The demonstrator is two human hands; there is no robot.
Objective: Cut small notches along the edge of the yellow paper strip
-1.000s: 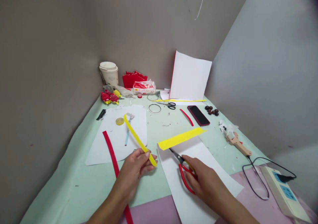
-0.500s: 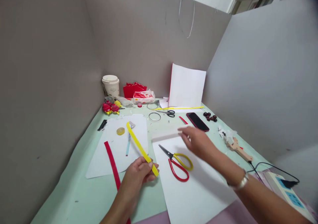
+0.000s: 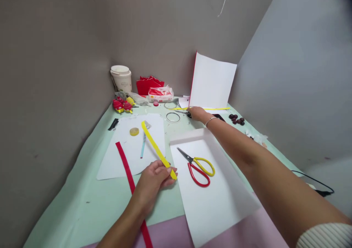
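Observation:
My left hand is closed, pinching the lower end of a yellow paper strip that slants up and away over the table. A red strip runs beneath my left forearm. Far back, my right hand has its fingers closed at the handles of small black scissors; the fingers cover most of the handles. Larger scissors with one red and one yellow handle lie on a white sheet whose far and right edges curl up.
Another white sheet carries a tape roll and a pen. Behind stand a cup, a tissue pack and an upright white board. A ring lies near the scissors. Brown beads sit at right; a phone is partly hidden.
My right hand has reached forward from above the white sheet to the black scissors. My left hand still holds the yellow strip. The view has tilted down slightly.

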